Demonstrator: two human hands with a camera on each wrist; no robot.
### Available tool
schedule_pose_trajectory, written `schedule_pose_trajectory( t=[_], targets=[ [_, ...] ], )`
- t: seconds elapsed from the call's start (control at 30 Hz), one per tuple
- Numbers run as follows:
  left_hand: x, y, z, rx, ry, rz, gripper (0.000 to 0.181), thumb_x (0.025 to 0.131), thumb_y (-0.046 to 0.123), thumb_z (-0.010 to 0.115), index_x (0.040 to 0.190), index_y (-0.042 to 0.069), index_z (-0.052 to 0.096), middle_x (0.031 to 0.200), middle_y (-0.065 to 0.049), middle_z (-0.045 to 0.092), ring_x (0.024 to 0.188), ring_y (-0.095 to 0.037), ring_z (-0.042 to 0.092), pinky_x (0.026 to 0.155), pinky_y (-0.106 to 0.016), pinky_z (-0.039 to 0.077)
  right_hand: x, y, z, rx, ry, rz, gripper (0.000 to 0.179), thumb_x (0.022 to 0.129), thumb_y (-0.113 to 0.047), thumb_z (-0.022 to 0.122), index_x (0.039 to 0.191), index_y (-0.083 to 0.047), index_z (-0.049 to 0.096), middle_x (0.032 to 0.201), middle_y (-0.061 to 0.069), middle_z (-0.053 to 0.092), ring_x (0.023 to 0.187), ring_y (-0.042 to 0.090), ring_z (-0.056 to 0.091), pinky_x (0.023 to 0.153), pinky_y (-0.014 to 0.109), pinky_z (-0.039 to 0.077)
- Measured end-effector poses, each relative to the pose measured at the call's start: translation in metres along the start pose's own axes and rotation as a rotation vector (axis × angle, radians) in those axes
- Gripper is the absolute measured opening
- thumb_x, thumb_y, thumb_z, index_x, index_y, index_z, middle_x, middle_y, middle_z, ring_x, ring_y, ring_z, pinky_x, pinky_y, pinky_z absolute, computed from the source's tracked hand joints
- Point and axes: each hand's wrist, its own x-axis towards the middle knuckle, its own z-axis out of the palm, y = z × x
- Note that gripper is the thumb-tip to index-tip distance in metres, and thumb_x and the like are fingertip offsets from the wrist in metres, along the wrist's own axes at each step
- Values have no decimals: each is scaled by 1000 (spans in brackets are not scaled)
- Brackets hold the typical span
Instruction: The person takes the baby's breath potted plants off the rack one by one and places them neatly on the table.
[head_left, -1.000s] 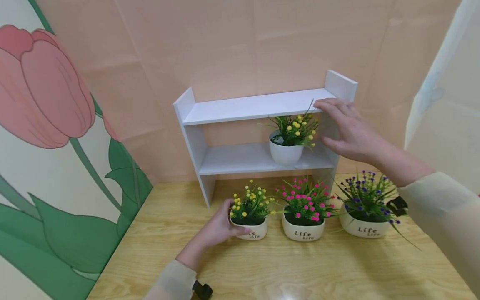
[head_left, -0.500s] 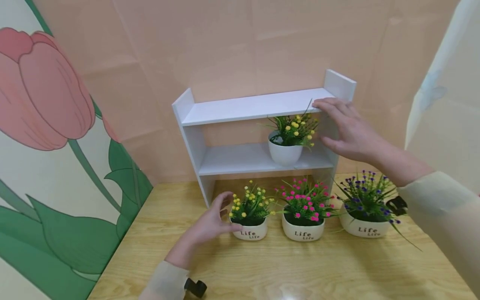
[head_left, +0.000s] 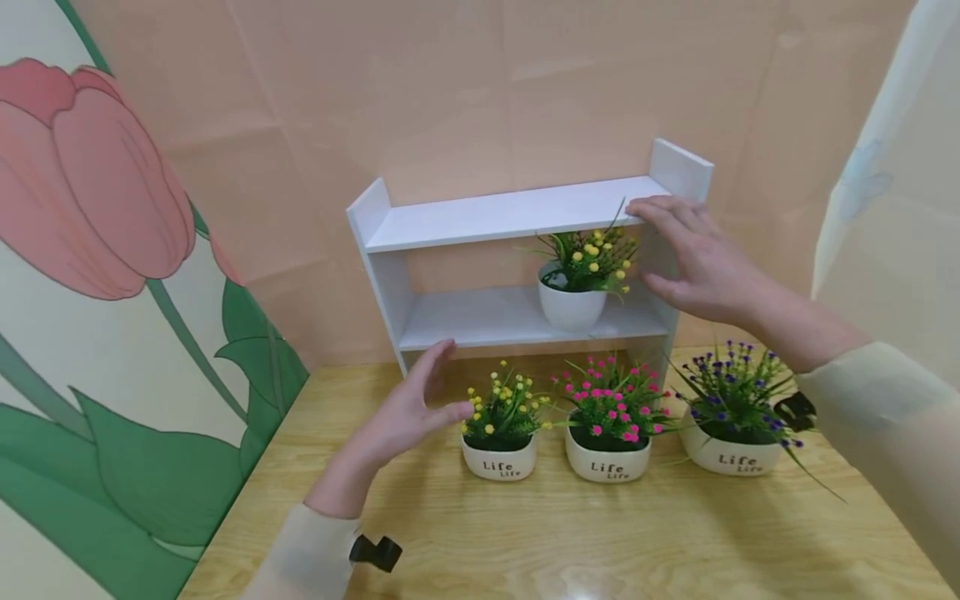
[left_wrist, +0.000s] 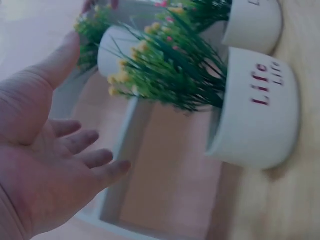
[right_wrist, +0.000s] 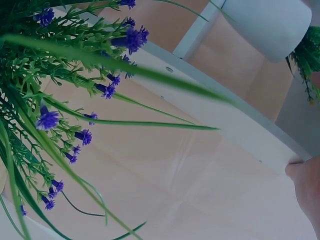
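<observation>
In the head view my left hand (head_left: 393, 417), fingers spread, is raised just left of the potted yellow flowers (head_left: 500, 460) on the table. Its thumb tip overlaps the blossoms there; the left wrist view shows the palm (left_wrist: 45, 185) holding nothing. My right hand (head_left: 701, 262) rests at the right end of the white two-tier shelf (head_left: 457, 225), fingertips on the front edge of its top board and thumb lower down. A round white pot with yellow flowers (head_left: 572, 308) stands on the middle board, left of that thumb. Only part of this hand (right_wrist: 307, 190) shows in the right wrist view.
A pot of pink flowers (head_left: 607, 462) and one of purple flowers (head_left: 731, 457) stand to the right on the wooden table (head_left: 465, 542). The purple plant is under my right forearm. Behind the shelf is a peach wall covering (head_left: 517, 100); a tulip panel (head_left: 90, 183) stands left.
My left hand has let go of the yellow-flower pot on the table and moved up and left, its fingers opening. The right hand stays at the shelf, and the pots have not moved.
</observation>
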Motion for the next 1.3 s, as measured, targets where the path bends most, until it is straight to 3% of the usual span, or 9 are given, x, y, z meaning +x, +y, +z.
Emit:
schedule_pose_trajectory(
  t=[0.2, 0.33, 0.47, 0.67, 0.83, 1.3],
  targets=[
    [16, 29, 0, 114, 73, -42, 108, 95, 60, 83, 177, 37, 16, 183, 4, 16, 160, -43, 35, 125, -61, 39, 0, 0, 0, -9, -2, -1, 99, 87, 3, 84, 172, -13, 35, 169, 22, 36, 154, 52, 31, 125, 77, 26],
    [29, 49, 5, 145, 96, -40, 113, 93, 65, 82, 178, 37, 13, 184, 1, 14, 158, -46, 37, 122, -64, 41, -1, 1, 0, -10, 5, -10, 100, 86, 4, 84, 171, -13, 35, 169, 21, 37, 154, 51, 31, 125, 76, 27],
    [42, 62, 9, 182, 105, -10, 115, 94, 64, 81, 179, 33, 10, 184, -3, 12, 160, -45, 33, 126, -63, 36, -2, 2, 0, -6, 11, -18, 101, 85, 4, 84, 171, -13, 35, 169, 21, 37, 154, 51, 31, 125, 76, 26],
    [63, 67, 14, 264, 103, 17, 116, 95, 63, 81, 179, 27, 9, 184, -3, 13, 166, -34, 24, 130, -58, 28, -1, 2, 0, -6, 17, -33, 100, 85, 4, 84, 171, -13, 35, 169, 22, 37, 153, 51, 32, 126, 74, 26],
    [80, 69, 19, 290, 101, 10, 116, 96, 57, 83, 179, 22, 10, 184, -7, 14, 165, -36, 26, 130, -57, 30, -1, 2, 1, -3, 23, -40, 99, 84, 5, 83, 170, -11, 36, 168, 22, 37, 153, 51, 32, 128, 73, 25],
    [121, 73, 26, 232, 75, -8, 119, 97, 57, 83, 179, 15, 8, 184, -11, 16, 165, -37, 25, 131, -56, 30, 0, 3, 1, -6, 20, -36, 99, 84, 5, 83, 170, -11, 36, 166, 23, 38, 152, 52, 33, 127, 74, 26]
  ],
)
